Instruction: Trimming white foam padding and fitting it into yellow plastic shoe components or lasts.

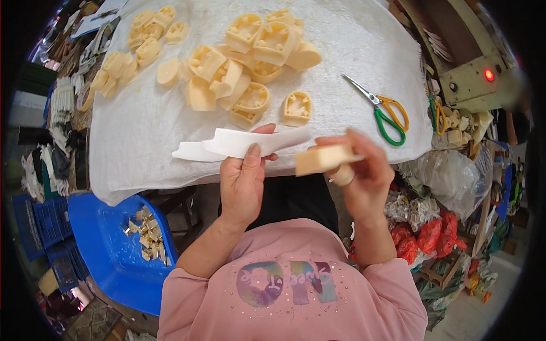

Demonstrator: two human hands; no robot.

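Observation:
My left hand [243, 186] pinches thin white cut pieces [233, 144] between thumb and fingers. They overlap, with curved, stepped outlines, and stretch out to both sides of the hand above the near table edge. To the right, my right hand [371, 177] grips a cream plastic block [322, 159] shaped like a shoe heel. Motion blurs that hand and the block, and its left end sits close to the white pieces. A single hollow cream heel block [297, 109] stands on the table just beyond, in front of a heap of similar cream blocks [259, 48].
White sheeting [341, 40] covers the table. Scissors [378, 103] with green and orange handles lie at the right. A blue basin [108, 256] with small gold-coloured pieces stands lower left. A machine [475, 79] with a lit red lamp and red bags [429, 236] are at right.

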